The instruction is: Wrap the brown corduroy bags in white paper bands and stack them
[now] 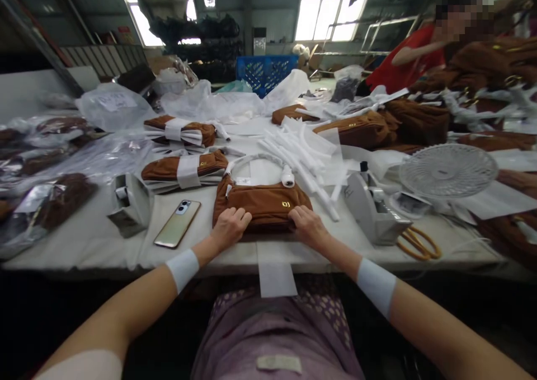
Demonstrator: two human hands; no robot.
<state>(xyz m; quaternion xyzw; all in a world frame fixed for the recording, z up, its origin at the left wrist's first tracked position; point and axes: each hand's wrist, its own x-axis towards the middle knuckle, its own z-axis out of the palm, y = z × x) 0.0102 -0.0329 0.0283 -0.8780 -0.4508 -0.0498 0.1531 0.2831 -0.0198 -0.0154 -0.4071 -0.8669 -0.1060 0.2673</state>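
The handbag (263, 202) is brown, the crate (265, 71) is blue

Both hands grip a brown bag (260, 200), the left hand (231, 224) at its eight o'clock corner, the right hand (309, 226) at four; from the bag, a phone (178, 224) lies near at nine o'clock; a wrapped brown bundle (210, 163) sits at ten; a blue crate (267, 73) stands at twelve; a red-shirted person (413, 61) leans at two; a fan (448, 170) rests toward three.
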